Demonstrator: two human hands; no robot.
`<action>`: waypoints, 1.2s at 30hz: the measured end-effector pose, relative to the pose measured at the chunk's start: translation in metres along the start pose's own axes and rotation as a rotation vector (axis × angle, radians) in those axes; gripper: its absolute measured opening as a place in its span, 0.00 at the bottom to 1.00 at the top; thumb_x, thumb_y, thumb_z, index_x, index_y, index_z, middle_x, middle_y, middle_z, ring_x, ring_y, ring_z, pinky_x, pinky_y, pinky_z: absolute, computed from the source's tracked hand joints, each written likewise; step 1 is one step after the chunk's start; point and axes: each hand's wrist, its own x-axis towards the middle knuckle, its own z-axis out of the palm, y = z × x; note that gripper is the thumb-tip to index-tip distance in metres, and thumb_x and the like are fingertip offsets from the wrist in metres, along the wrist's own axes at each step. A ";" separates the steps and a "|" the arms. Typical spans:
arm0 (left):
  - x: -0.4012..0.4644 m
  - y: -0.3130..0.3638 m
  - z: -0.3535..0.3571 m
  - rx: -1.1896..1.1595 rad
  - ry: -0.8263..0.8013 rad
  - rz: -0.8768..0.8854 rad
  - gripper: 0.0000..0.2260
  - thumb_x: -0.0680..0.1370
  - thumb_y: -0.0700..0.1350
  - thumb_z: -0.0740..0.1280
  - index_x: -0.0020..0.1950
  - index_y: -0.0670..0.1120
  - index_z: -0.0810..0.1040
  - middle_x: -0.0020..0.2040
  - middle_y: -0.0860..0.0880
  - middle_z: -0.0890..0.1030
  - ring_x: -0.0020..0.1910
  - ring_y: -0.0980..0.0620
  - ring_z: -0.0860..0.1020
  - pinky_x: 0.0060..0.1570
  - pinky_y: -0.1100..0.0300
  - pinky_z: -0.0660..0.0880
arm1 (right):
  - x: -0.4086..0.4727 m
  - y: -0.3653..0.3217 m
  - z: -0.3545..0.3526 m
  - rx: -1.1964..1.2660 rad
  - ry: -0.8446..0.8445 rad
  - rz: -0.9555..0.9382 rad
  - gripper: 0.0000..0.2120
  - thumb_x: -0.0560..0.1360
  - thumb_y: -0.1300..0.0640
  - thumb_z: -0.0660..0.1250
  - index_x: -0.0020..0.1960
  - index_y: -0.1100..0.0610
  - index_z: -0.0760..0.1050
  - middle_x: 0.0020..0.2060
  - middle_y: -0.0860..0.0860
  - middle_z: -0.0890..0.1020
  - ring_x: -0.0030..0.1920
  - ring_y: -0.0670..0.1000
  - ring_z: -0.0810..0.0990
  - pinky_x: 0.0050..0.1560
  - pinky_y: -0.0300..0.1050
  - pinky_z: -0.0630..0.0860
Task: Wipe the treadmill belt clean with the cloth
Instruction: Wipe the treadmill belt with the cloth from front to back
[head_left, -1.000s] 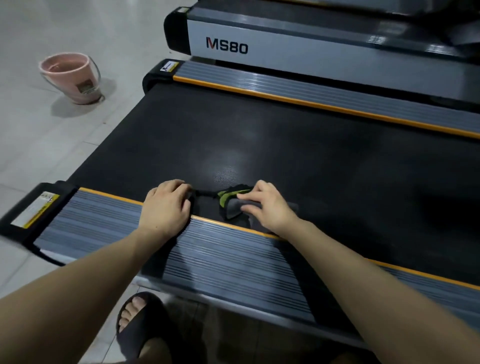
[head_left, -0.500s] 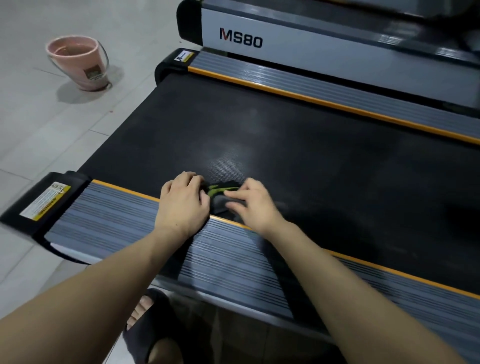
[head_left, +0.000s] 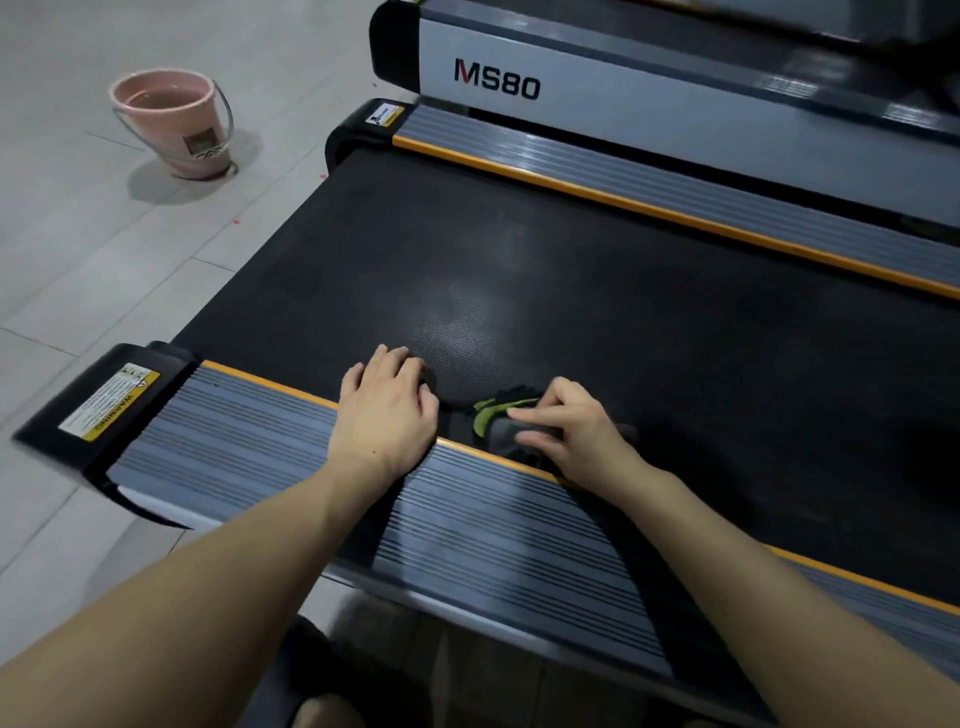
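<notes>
While the left hand (head_left: 387, 410) lay flat, fingers together, bracing on the treadmill belt (head_left: 597, 291), the right hand (head_left: 569, 434) pinched the cloth (head_left: 496, 415) beneath its fingertips, apparently to spread it for wiping.

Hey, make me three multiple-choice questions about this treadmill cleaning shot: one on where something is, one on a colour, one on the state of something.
1. Where does the bucket stand?
A. On the belt
B. On the tiled floor, left of the treadmill
C. On the side rail

2. What colour is the stripe edging the belt?
A. Orange
B. Blue
C. White

3. What is the right hand doing?
A. Hanging idle off the treadmill
B. Lifting the bucket
C. Holding the cloth on the belt by the near rail

Answers:
1. B, the pink bucket sits on pale tiles beyond the treadmill's end.
2. A, an orange line runs along both ribbed grey rails.
3. C, its fingers curl over the dark cloth with green trim; the left hand lies beside it.
</notes>
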 end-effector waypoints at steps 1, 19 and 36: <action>0.000 0.000 0.000 0.000 0.001 -0.004 0.19 0.81 0.51 0.54 0.67 0.48 0.75 0.73 0.50 0.71 0.78 0.49 0.61 0.76 0.47 0.57 | 0.011 -0.006 0.009 0.019 0.000 -0.001 0.13 0.72 0.55 0.76 0.56 0.52 0.85 0.41 0.50 0.73 0.44 0.51 0.72 0.48 0.34 0.66; 0.048 0.001 -0.005 -0.051 0.048 0.053 0.15 0.80 0.46 0.60 0.65 0.49 0.77 0.67 0.51 0.76 0.73 0.50 0.68 0.70 0.51 0.64 | 0.061 0.003 0.025 -0.074 0.025 -0.157 0.13 0.78 0.51 0.67 0.57 0.57 0.82 0.43 0.51 0.72 0.45 0.51 0.71 0.48 0.40 0.71; 0.258 -0.047 0.025 -0.043 0.060 0.158 0.17 0.82 0.49 0.58 0.69 0.50 0.75 0.72 0.51 0.73 0.75 0.49 0.66 0.71 0.48 0.66 | 0.326 0.162 0.010 -0.290 0.367 0.195 0.10 0.76 0.53 0.71 0.52 0.59 0.80 0.45 0.58 0.73 0.49 0.61 0.74 0.51 0.51 0.75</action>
